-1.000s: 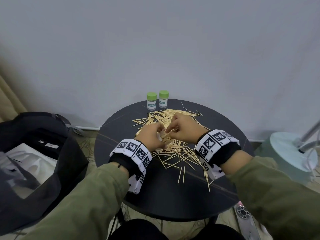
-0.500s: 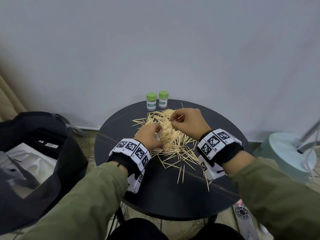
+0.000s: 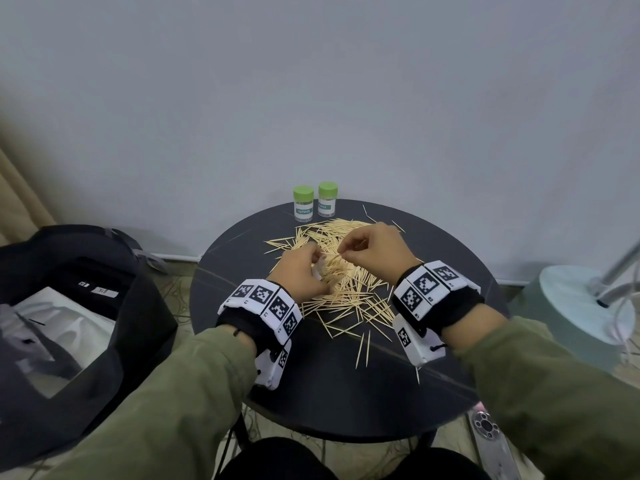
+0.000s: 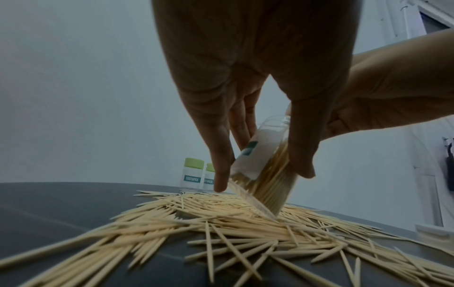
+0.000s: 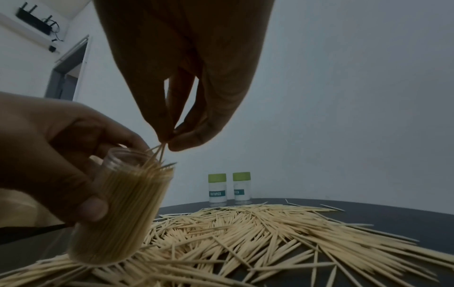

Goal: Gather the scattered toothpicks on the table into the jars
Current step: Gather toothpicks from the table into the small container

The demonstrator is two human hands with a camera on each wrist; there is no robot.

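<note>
**Toothpicks going into the open jar, a pinch at a time**

Toothpicks (image 3: 341, 292) lie in a loose heap across the middle of the round dark table (image 3: 332, 393), with a few strays nearer the person. The left hand (image 5: 51, 155) is wrapped round an open clear jar (image 5: 123, 209), tilted, its base down among the pile and already packed nearly full. The right hand (image 5: 181, 97) pinches a few picks (image 5: 161, 149) between thumb and fingertip, their lower ends just at the jar's mouth. So the step in hand looks like feeding this pinch in.

Next, I'd say, the picks need lining up with those already standing inside, then letting go; there is little room left. Two green-capped jars (image 3: 315, 201) stand side by side at the far edge, lids on, so one will probably need opening soon.
</note>
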